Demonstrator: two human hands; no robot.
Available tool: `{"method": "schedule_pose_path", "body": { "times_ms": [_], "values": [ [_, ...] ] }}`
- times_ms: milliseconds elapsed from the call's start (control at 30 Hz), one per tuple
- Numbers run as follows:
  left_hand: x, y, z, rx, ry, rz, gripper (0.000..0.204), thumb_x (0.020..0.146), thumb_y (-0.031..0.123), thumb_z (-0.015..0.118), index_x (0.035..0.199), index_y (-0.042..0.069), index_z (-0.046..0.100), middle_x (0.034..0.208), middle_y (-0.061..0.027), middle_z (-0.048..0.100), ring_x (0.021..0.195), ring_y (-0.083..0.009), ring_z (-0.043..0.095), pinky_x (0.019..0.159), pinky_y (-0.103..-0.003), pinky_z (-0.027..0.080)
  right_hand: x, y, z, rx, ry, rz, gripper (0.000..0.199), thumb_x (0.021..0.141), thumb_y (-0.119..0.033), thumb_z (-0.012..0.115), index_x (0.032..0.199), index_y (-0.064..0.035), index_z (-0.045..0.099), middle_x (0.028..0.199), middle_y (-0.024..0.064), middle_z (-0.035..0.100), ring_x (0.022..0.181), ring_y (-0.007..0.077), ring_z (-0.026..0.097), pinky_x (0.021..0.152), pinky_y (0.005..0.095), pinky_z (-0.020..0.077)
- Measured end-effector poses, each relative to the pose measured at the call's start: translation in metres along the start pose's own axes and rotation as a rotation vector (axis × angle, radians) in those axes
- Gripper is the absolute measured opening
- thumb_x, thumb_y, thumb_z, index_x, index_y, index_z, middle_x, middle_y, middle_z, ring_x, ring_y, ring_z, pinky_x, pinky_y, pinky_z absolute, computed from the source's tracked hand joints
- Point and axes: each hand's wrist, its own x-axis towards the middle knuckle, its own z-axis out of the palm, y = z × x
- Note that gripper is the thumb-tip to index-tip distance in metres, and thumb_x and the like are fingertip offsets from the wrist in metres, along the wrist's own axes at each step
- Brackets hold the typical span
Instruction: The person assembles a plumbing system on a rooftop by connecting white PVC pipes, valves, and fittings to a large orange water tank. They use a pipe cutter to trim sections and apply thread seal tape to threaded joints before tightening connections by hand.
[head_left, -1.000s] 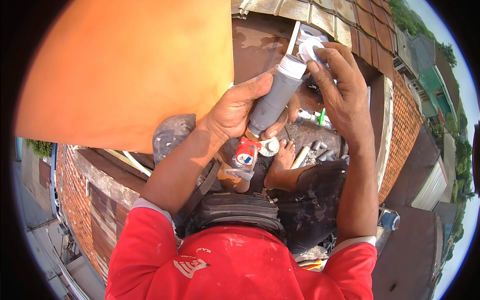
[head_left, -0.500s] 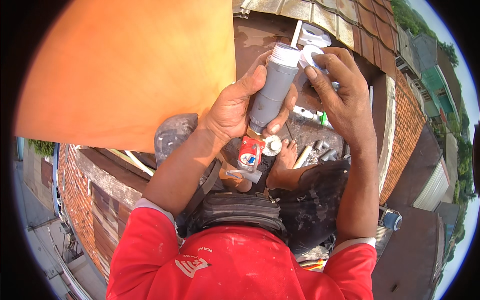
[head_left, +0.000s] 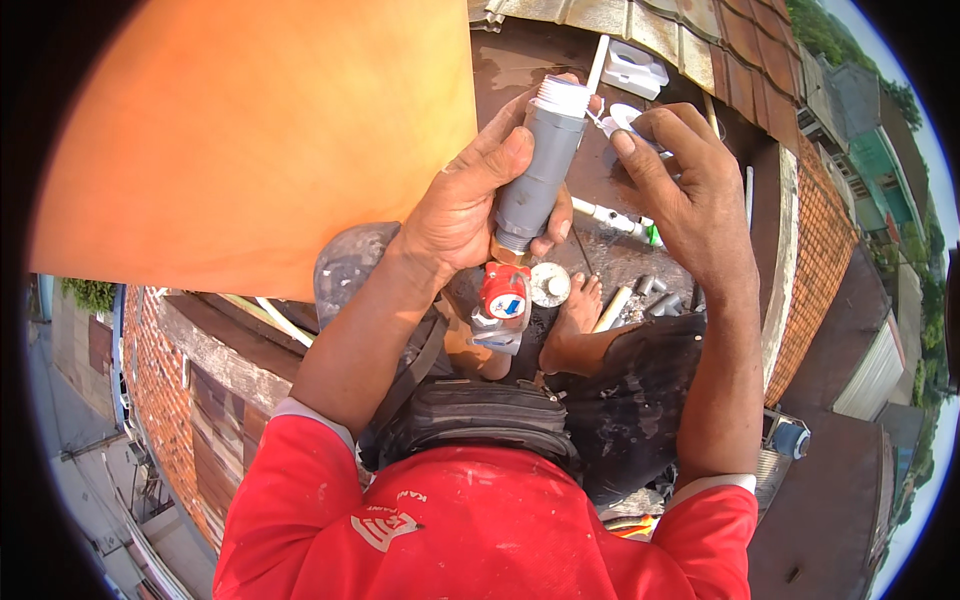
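My left hand (head_left: 455,210) is wrapped round a grey plastic pipe fitting (head_left: 543,165), holding it tilted, its upper end leaning right. White thread seal tape covers the threaded upper end (head_left: 563,96). At the lower end, a brass connector (head_left: 508,254) joins the fitting to a red-capped device (head_left: 505,293) with a blue arrow on its label. Between the thumb and fingers of my right hand (head_left: 695,190) is a roll of white thread seal tape (head_left: 623,116), just right of the threads. A thin strand of tape shows between roll and threads.
An orange rounded surface (head_left: 270,150) fills the upper left. A white plastic piece (head_left: 636,70) and a white pipe with a green-handled valve (head_left: 652,235) lie beyond my hands. Grey pipe pieces (head_left: 657,298) lie by my foot. Roof tiles (head_left: 760,60) border the far right.
The fitting has shifted slightly left and up in my left hand. The tape roll now sits a little farther from the threads, and the stretch of tape between them looks thinner.
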Motion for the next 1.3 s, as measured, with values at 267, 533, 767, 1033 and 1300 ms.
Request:
{"method": "schedule_pose_path", "body": {
  "times_ms": [267, 533, 767, 1033, 1300],
  "values": [
    [-0.008, -0.006, 0.000, 0.019, 0.143, -0.014, 0.081, 0.109, 0.028, 0.077, 0.178, 0.017, 0.036, 0.131, -0.0081, 0.072, 0.093, -0.0234, 0.079, 0.071, -0.037, 0.066, -0.006, -0.001, -0.011, 0.302, -0.157, 0.218, 0.033, 0.108, -0.030, 0.079, 0.114, 0.0025, 0.079, 0.104, 0.0079, 0.071, 0.092, 0.0155, 0.071, 0.082, 0.0339, 0.0583],
    [-0.003, 0.006, 0.008, 0.502, 0.215, -0.147, 0.069, 0.108, 0.017, 0.078, 0.170, 0.008, 0.050, 0.137, -0.0058, 0.075, 0.102, -0.0116, 0.072, 0.086, -0.031, 0.063, -0.014, 0.007, -0.019, 0.645, -0.142, 0.179, 0.029, 0.106, -0.023, 0.080, 0.117, 0.0039, 0.084, 0.126, 0.0147, 0.076, 0.137, 0.0236, 0.065, 0.106, 0.0352, 0.0584],
    [0.012, 0.013, 0.023, 0.917, 0.035, -0.207, 0.065, 0.103, 0.010, 0.078, 0.164, 0.002, 0.057, 0.143, -0.0051, 0.073, 0.125, -0.0120, 0.066, 0.107, -0.032, 0.055, -0.005, -0.002, -0.012, 0.803, -0.176, 0.336, 0.032, 0.108, -0.028, 0.078, 0.117, 0.0011, 0.087, 0.124, 0.0156, 0.081, 0.119, 0.0202, 0.074, 0.100, 0.0318, 0.0582],
    [0.010, 0.013, 0.034, 0.939, 0.000, -0.253, 0.066, 0.100, 0.005, 0.076, 0.162, -0.002, 0.056, 0.149, -0.0108, 0.070, 0.136, -0.0172, 0.064, 0.117, -0.035, 0.052, 0.001, 0.022, -0.002, 0.986, -0.026, 0.472, 0.039, 0.114, -0.030, 0.063, 0.131, 0.0002, 0.080, 0.115, 0.0113, 0.083, 0.108, 0.0202, 0.077, 0.097, 0.0345, 0.0575],
    [0.000, 0.026, 0.040, 0.905, 0.080, -0.190, 0.060, 0.098, -0.002, 0.075, 0.156, 0.005, 0.059, 0.147, -0.0084, 0.069, 0.142, -0.0195, 0.062, 0.117, -0.036, 0.053, -0.015, 0.019, -0.006, 0.511, -0.171, 0.429, 0.039, 0.102, -0.016, 0.071, 0.133, 0.0071, 0.074, 0.109, 0.0081, 0.078, 0.099, 0.0137, 0.070, 0.090, 0.0297, 0.0559]
  ]
}}
